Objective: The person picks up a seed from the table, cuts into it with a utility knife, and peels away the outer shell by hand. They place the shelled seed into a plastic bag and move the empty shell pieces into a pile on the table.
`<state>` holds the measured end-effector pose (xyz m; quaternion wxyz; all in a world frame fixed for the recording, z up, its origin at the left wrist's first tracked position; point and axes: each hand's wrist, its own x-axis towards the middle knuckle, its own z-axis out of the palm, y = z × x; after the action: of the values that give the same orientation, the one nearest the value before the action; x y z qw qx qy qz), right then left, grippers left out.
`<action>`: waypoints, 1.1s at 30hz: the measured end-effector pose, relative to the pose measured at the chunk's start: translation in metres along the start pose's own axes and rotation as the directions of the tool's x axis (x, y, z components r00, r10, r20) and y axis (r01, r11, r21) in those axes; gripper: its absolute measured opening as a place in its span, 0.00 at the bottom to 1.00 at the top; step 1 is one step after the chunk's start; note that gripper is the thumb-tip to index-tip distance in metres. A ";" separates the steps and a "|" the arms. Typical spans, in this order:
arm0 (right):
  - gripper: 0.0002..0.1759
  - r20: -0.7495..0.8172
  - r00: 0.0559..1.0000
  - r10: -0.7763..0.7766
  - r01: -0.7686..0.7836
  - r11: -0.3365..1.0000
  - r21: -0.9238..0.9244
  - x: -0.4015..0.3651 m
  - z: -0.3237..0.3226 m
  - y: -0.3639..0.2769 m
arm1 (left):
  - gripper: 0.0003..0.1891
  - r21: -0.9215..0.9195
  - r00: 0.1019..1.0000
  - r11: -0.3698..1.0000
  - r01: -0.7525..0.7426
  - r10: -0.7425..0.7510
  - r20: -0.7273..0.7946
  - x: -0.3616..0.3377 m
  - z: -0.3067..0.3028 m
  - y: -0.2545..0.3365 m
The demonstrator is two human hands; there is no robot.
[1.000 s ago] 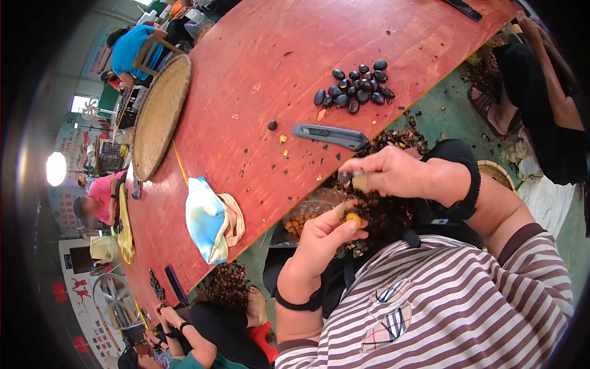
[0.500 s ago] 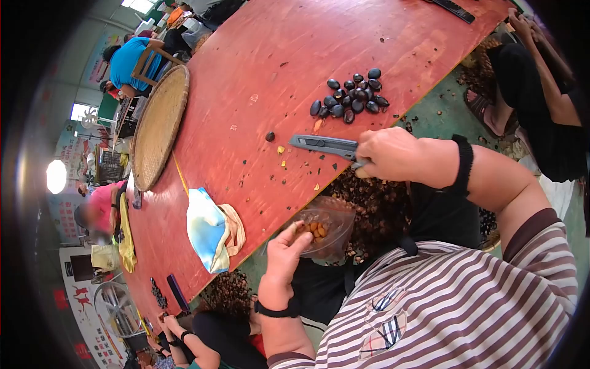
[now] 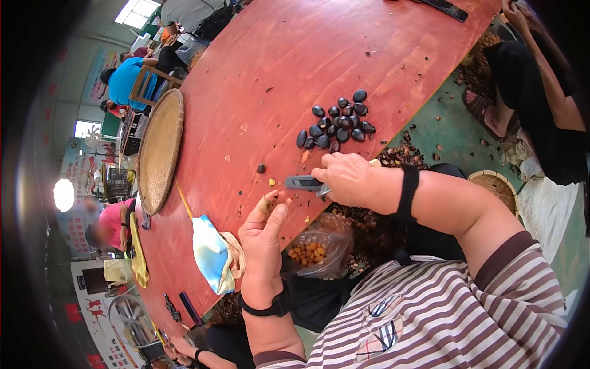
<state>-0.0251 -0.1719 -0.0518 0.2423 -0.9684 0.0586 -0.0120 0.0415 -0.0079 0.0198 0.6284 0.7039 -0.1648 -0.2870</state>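
My right hand (image 3: 347, 178) is closed around a grey utility knife (image 3: 303, 182) over the near edge of the red table (image 3: 246, 80). Left of the knife, my left hand (image 3: 264, 224) is raised with its thumb and fingers curled toward each other; whether something small lies between them is too small to tell. Several dark oval nuts (image 3: 332, 126) form a cluster beyond my right hand. Below my hands, a clear plastic bag (image 3: 335, 246) holds yellow-orange kernels (image 3: 306, 253). A lone dark piece (image 3: 261, 168) and a yellow bit (image 3: 271, 182) lie near the knife.
A round woven tray (image 3: 161, 150) rests at the table's far left edge. A blue and white cloth (image 3: 212, 255) lies left of my left hand. A black phone (image 3: 445, 8) is at the top. Other people sit around, one by the right edge. Shell scraps cover the floor.
My left hand has moved up and left, away from the bag and toward the knife. My right hand with the knife has moved left and down. More kernels show in the bag; the view has shifted.
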 end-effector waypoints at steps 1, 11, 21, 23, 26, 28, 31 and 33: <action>0.20 -0.067 0.997 -0.035 0.038 0.998 0.045 -0.006 0.002 0.005 | 0.13 0.024 0.999 0.999 -0.036 0.036 -0.002 0.005 0.004 -0.001; 0.27 0.336 0.926 0.175 -0.371 0.240 0.897 -0.086 -0.074 0.063 | 0.16 0.347 0.977 0.920 -0.183 0.211 -0.043 0.091 0.029 -0.049; 0.32 0.060 0.933 0.355 -0.058 -0.015 0.998 -0.067 -0.073 0.105 | 0.19 0.538 0.991 0.840 -0.076 0.123 -0.051 0.143 0.036 -0.071; 0.35 0.060 0.901 0.431 -0.167 0.215 0.962 -0.055 -0.078 0.114 | 0.18 0.493 0.995 0.869 -0.054 0.087 -0.044 0.142 0.038 -0.068; 0.38 -0.014 0.847 0.532 -0.345 0.568 0.748 -0.040 -0.070 0.124 | 0.17 0.433 0.997 0.900 0.049 -0.021 -0.069 0.136 0.046 -0.050; 0.41 -0.158 0.834 0.528 -0.355 0.734 0.579 -0.034 -0.065 0.122 | 0.17 0.470 0.996 0.879 0.081 -0.048 -0.081 0.135 0.047 -0.046; 0.46 -0.098 0.832 0.546 -0.447 0.764 0.465 -0.029 -0.066 0.118 | 0.17 0.583 0.999 0.812 0.004 0.026 -0.044 0.140 0.038 -0.059; 0.47 -0.083 0.823 0.562 -0.479 0.765 0.430 -0.024 -0.066 0.116 | 0.18 0.587 0.993 0.802 -0.108 0.115 0.025 0.142 0.031 -0.069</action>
<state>-0.0645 -0.3018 -0.0479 0.4165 -0.8383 0.3474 -0.0561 0.1244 -0.1057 -0.0776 0.3968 0.8545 -0.2826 -0.1805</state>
